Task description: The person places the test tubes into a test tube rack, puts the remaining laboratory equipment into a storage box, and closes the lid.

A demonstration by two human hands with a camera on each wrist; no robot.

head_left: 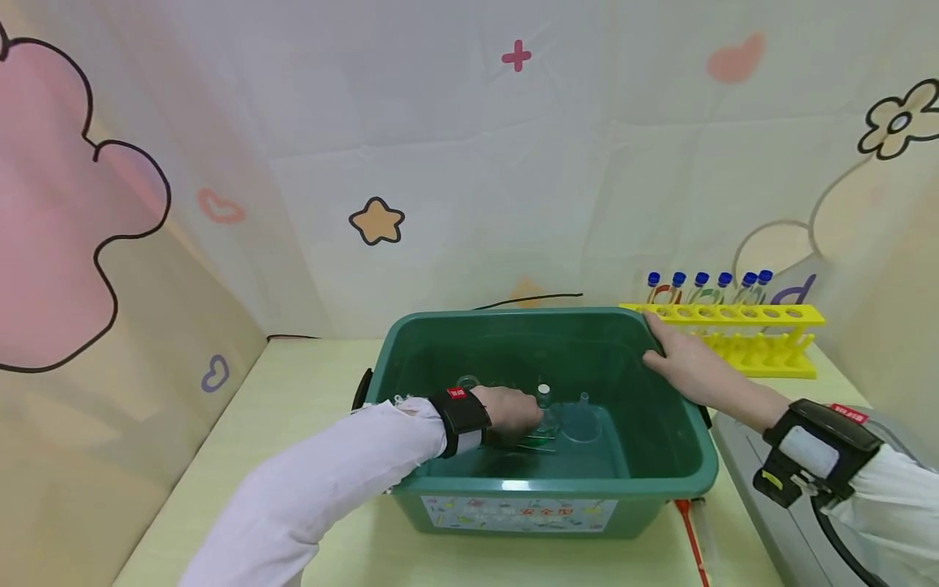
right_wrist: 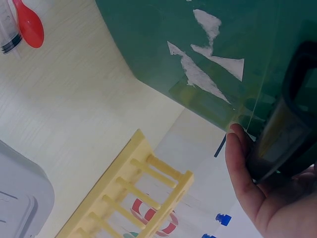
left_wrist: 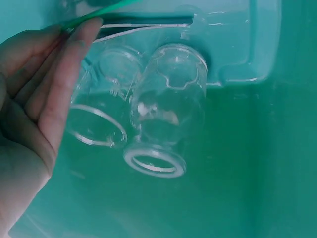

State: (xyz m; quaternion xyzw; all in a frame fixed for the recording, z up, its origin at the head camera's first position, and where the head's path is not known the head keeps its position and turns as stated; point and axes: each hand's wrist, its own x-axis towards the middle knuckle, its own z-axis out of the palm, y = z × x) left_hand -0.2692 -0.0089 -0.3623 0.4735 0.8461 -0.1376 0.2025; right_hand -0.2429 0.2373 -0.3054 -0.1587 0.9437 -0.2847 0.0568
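A green plastic bin [head_left: 553,487] stands on the table, and my left hand [head_left: 511,410] reaches down into it. The fingertips of that hand pinch thin metal tweezers [left_wrist: 158,25] whose prongs point right in the left wrist view. A thin green strip [left_wrist: 106,10] lies beside them. Below are a clear glass bottle [left_wrist: 171,109] on its side and another clear glass vessel [left_wrist: 99,141]. Right of my left hand, the head view shows a small white-topped bottle [head_left: 544,391] and a clear rounded vessel [head_left: 582,424]. My right hand [head_left: 682,359] grips the bin's right rim near the back corner.
Behind my right hand stands a yellow test-tube rack [head_left: 778,359], with several blue-capped tubes [head_left: 701,279] there. A red spoon [right_wrist: 30,25] and a syringe [right_wrist: 7,25] lie by the bin's front right. A grey tray-like object [head_left: 756,465] sits at the right edge.
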